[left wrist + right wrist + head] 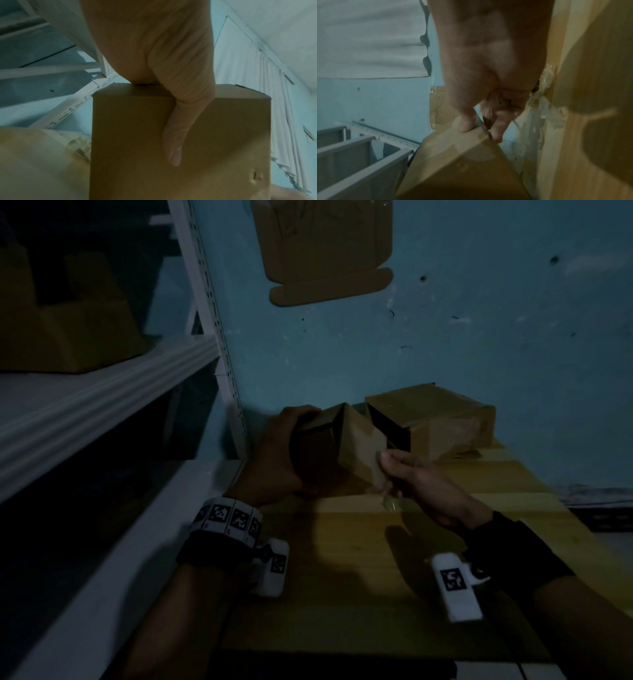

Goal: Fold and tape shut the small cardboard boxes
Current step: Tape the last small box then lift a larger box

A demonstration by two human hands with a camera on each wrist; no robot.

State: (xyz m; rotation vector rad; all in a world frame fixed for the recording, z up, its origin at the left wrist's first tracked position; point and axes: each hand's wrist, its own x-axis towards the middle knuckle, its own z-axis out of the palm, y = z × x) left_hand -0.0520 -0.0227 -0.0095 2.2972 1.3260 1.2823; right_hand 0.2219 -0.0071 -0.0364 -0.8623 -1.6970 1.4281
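Note:
A small brown cardboard box (356,453) is held above the back left of the wooden table (359,559), with an open dark side facing away. My left hand (284,453) grips it from the left. In the left wrist view the thumb (180,121) lies flat down the box (128,135) face and the fingers wrap over its top edge. My right hand (411,474) pinches the box's right flap edge; thumb and fingers (465,125) clamp that edge of the box (453,162). A short strip of clear tape (390,503) hangs under this hand.
A larger cardboard package (445,422) wrapped in clear film lies at the table's back, right behind the small box. A white metal shelf (102,392) with cardboard boxes stands at the left. Flattened cardboard (325,251) is stuck on the blue wall.

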